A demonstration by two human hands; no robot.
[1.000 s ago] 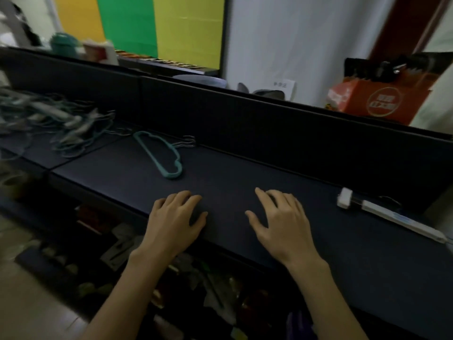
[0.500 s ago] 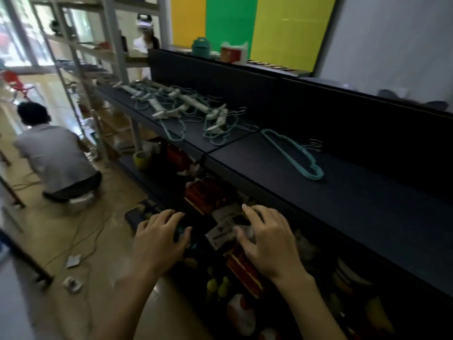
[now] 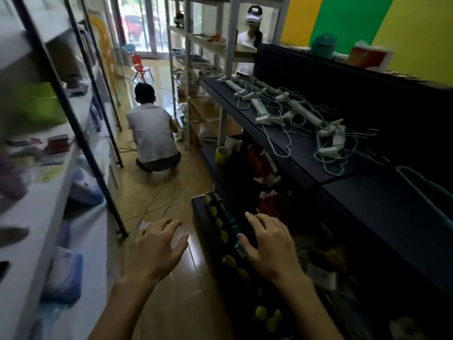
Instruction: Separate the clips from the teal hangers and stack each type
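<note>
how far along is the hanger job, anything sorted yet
Barely begun. Done: one bare teal hanger lies apart on the near shelf. In hand: nothing; left hand and right hand are both open and empty. Left: the tangled pile of hangers with white clips.

both forearms were bare from the bottom edge of the view up to the wrists, with no sleeve showing on either. the left hand (image 3: 157,249) and the right hand (image 3: 267,246) were bare too, with no glove, ring, watch or band on them. the fingers were slender, and the nails that showed were short and plain. the knuckles and the tendons on the backs of both hands stood out faintly in the dim light. nothing else of the person's body was visible.
</note>
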